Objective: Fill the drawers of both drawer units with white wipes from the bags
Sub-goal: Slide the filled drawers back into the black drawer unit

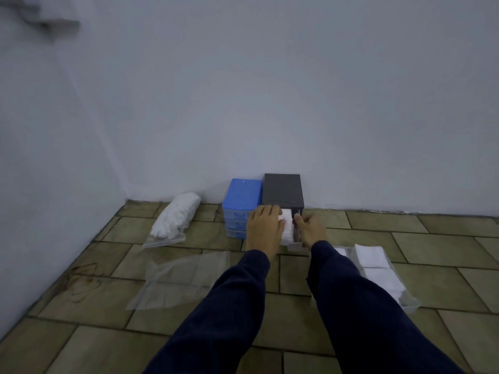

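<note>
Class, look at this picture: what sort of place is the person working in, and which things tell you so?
Probably a bare room corner indoors, perhaps a home or store room: a plain painted wall, a tiled floor, and two small drawer units standing on the floor against the wall.

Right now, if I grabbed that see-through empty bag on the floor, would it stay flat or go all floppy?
Probably floppy: the empty clear bag lies limp and wrinkled on the tiled floor, so it looks like thin film. It seems to hold nothing, so it is likely very light. Its glossy surface might also feel a bit slippery.
</note>
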